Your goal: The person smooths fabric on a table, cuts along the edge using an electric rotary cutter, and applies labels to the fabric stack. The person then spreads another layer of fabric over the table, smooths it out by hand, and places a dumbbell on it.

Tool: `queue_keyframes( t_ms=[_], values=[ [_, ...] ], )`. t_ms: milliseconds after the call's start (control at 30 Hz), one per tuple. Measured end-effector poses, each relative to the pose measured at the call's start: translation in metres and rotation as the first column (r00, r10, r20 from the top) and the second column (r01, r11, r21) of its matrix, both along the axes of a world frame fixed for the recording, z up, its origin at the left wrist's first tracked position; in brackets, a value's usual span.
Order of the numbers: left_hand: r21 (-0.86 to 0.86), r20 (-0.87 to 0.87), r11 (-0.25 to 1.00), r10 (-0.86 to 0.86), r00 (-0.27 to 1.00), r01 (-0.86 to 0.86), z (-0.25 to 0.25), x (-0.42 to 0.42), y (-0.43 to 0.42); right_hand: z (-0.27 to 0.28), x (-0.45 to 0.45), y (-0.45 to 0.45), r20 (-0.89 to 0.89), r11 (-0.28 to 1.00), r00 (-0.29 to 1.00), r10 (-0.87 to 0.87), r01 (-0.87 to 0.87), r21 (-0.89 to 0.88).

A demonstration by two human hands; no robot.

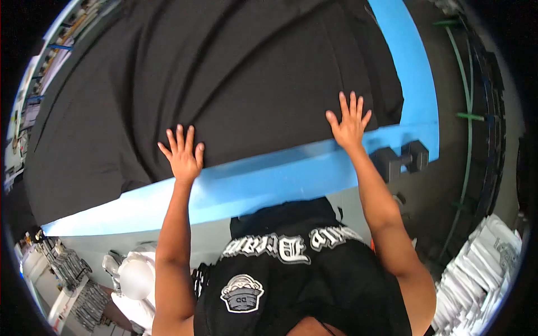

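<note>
A wide black cloth (269, 84) lies over a light blue table (269, 185), with several folds running through its left and middle parts. My left hand (184, 154) rests flat near the cloth's front edge, fingers spread, holding nothing. Farther right, my right hand (349, 123) also lies flat on the cloth by its front right corner, fingers apart and palm down. A black dumbbell (406, 161) sits on the table's front right edge, just right of my right forearm.
Stacked white packets (479, 280) are at the lower right. A green metal frame (465, 116) stands beyond the table's right side. At the lower left are a white round object (137, 278) and bundled grey items (67, 263). Shelves with goods line the far left.
</note>
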State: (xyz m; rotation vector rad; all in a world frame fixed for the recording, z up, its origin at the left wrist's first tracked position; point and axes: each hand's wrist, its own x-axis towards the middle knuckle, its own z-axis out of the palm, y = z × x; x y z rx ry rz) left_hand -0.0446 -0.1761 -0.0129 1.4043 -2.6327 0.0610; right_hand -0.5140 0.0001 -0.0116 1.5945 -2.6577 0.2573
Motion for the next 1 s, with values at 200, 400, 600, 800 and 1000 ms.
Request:
queue_keyframes(
  t_ms=[200,400,600,800,1000],
  values=[
    [0.016,0.011,1.000,0.014,1.000,-0.014,0.004,-0.001,0.000,0.028,-0.018,-0.009,-0.023,0.986,0.990,0.136,-0.133,0.098],
    [0.036,0.036,0.999,0.019,0.999,-0.020,0.007,-0.001,0.000,0.010,-0.026,-0.006,0.016,0.986,0.990,0.139,-0.140,0.089],
    [0.058,0.018,0.998,0.011,1.000,-0.012,0.007,-0.001,0.000,0.014,-0.024,-0.008,0.027,0.988,0.992,0.124,-0.126,0.092],
    [0.066,0.027,0.998,0.000,1.000,-0.002,0.005,0.000,0.000,0.013,-0.026,-0.004,0.029,0.989,0.992,0.120,-0.122,0.087],
    [0.064,0.046,0.998,0.005,0.999,-0.008,0.006,-0.001,-0.001,0.012,-0.026,-0.006,0.033,0.989,0.992,0.122,-0.124,0.086]
  ],
)
